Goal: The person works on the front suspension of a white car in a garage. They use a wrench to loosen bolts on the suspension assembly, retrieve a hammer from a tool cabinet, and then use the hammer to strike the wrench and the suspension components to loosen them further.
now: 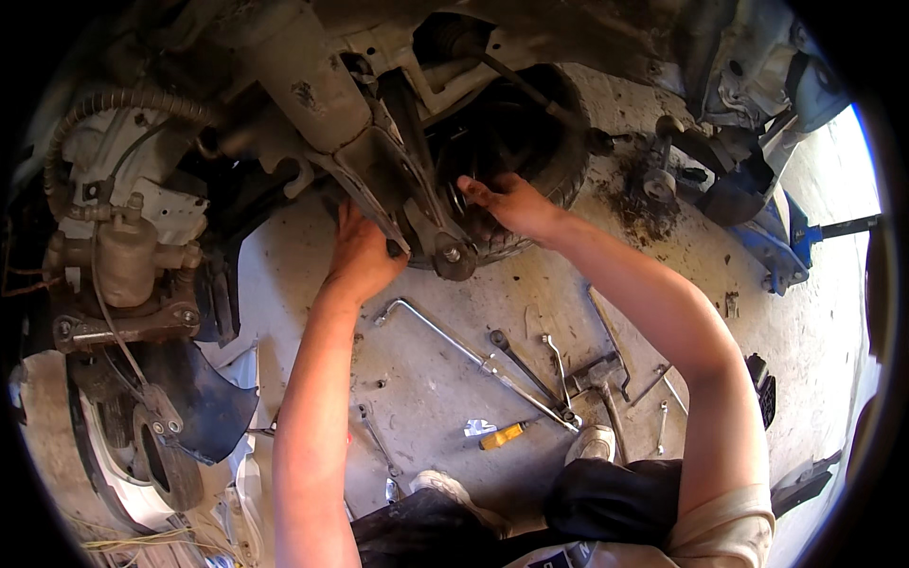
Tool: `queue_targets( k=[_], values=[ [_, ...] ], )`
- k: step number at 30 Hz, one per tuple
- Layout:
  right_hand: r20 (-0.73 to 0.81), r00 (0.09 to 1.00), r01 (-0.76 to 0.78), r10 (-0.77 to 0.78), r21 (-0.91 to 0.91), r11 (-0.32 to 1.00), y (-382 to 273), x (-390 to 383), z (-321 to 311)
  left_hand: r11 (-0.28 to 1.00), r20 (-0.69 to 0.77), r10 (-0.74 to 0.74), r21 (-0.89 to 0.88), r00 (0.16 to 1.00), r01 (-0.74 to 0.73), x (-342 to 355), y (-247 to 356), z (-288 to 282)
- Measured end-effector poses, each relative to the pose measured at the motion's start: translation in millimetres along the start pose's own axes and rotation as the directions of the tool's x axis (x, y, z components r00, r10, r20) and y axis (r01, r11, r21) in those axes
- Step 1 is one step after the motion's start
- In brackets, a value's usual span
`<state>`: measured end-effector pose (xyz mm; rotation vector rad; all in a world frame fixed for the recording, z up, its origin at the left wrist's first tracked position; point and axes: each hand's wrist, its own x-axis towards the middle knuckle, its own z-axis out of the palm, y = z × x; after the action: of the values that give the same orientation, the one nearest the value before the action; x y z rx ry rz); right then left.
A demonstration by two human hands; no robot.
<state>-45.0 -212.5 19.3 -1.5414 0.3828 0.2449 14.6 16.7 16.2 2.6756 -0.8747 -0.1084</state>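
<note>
Above the floor hangs a thick, dirty shock absorber (pixel 301 90) with a forked lower end (pixel 365 182). My left hand (pixel 365 251) is closed around the left leg of this fork, its fingers partly hidden behind the metal. Beside the right leg, my right hand (pixel 516 206) has its fingers bent in front of a dark tire (pixel 566 156). Something small and shiny shows at its fingertips, but I cannot make out what it is. Between the hands, a round joint with a bolt (pixel 453 255) sits at the fork's bottom.
On the floor lie a long breaker bar (pixel 445 336), a ratchet (pixel 521 362), a hammer (pixel 598 373), several wrenches (pixel 379 440) and a yellow-handled screwdriver (pixel 503 435). A rusty brake caliper (pixel 128 270) hangs at left. A blue floor jack (pixel 784 241) stands at right.
</note>
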Motion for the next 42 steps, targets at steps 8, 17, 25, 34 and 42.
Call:
queue_targets(
  k=[8,17,25,34,42],
  values=[
    [0.049,0.998,0.023,-0.027,0.095,0.995,5,4,-6,1.0,-0.025,0.018,0.003,1.0,-0.018,-1,-2,2],
    [-0.01,0.971,0.237,-0.239,0.163,0.958,21,9,-2,0.999,-0.068,0.051,0.0,0.996,-0.051,2,-2,5],
    [0.091,0.925,0.373,-0.37,-0.026,0.927,41,25,-12,0.999,-0.057,0.046,0.017,0.997,-0.045,3,2,4],
    [0.117,0.992,0.058,-0.05,-0.068,0.996,20,21,-12,0.998,-0.046,0.043,0.039,0.998,-0.041,3,6,1],
    [0.144,0.99,-0.015,0.015,0.003,1.0,10,13,-13,0.999,-0.034,0.028,0.046,0.999,-0.026,2,5,1]
  ],
)
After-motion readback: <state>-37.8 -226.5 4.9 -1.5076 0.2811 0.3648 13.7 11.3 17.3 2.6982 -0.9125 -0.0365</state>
